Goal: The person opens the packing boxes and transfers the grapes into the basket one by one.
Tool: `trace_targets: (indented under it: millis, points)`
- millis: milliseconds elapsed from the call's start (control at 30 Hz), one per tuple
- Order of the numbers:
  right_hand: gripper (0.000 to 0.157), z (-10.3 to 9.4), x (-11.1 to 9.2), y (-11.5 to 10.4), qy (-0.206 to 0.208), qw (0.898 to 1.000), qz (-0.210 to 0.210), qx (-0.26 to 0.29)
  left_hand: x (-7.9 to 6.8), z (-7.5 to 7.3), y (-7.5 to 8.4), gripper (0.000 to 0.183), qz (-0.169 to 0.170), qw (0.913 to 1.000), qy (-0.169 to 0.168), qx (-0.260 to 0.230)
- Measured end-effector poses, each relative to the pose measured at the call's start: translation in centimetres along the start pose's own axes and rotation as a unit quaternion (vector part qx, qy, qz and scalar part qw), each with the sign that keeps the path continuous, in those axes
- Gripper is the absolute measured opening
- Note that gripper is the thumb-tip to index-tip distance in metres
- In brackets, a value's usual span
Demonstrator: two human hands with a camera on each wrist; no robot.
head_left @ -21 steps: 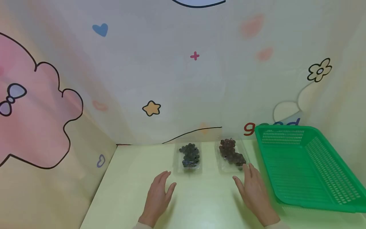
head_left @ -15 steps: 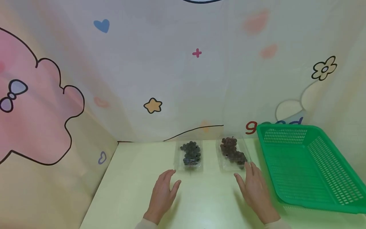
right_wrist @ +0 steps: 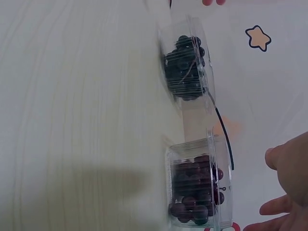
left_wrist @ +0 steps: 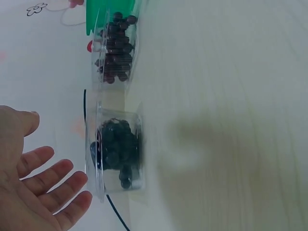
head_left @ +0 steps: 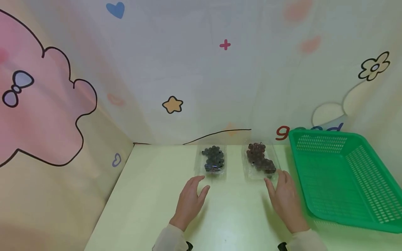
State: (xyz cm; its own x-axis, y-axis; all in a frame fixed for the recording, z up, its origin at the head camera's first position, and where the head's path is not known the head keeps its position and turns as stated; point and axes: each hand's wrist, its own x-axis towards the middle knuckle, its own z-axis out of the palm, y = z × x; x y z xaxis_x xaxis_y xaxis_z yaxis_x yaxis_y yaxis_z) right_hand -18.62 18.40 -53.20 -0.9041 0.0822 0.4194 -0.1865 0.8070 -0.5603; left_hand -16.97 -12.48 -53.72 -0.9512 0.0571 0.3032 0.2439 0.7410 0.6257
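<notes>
Two clear plastic boxes stand side by side at the back of the table. The left box (head_left: 199, 171) holds a bunch of dark, blackish grapes (head_left: 214, 158); the right box (head_left: 251, 174) holds reddish-purple grapes (head_left: 259, 157). My left hand (head_left: 190, 200) hovers just in front of the left box, fingers loosely spread, holding nothing. In the left wrist view its fingers (left_wrist: 62, 171) are apart from that box. My right hand (head_left: 285, 198) is near the front right corner of the right box, fingers extended and thumb apart; the right wrist view shows a gap between them.
A green plastic basket (head_left: 333, 181) with perforated sides sits at the right of the table, close beside my right hand. Behind the pale table (head_left: 150, 195) hangs a printed cloth (head_left: 201, 80); another side of it closes off the left.
My left hand has moved forward and rightward, closer to the left box. My right hand has moved slightly forward. The head view has tilted down a little; boxes and basket stay put.
</notes>
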Motion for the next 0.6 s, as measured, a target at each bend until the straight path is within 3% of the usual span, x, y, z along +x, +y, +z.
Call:
trace_targets:
  millis: [300,600]
  points:
    - [0.064,-0.6,0.7,0.0,-0.030,0.999,0.039,0.015,0.9,1.4,2.0,0.040,0.000,0.9997,-0.015,-0.021]
    - [0.073,-0.4,1.4,0.7,-0.065,0.990,0.117,0.034,1.8,3.6,3.9,0.038,-0.014,0.9978,-0.024,-0.061]
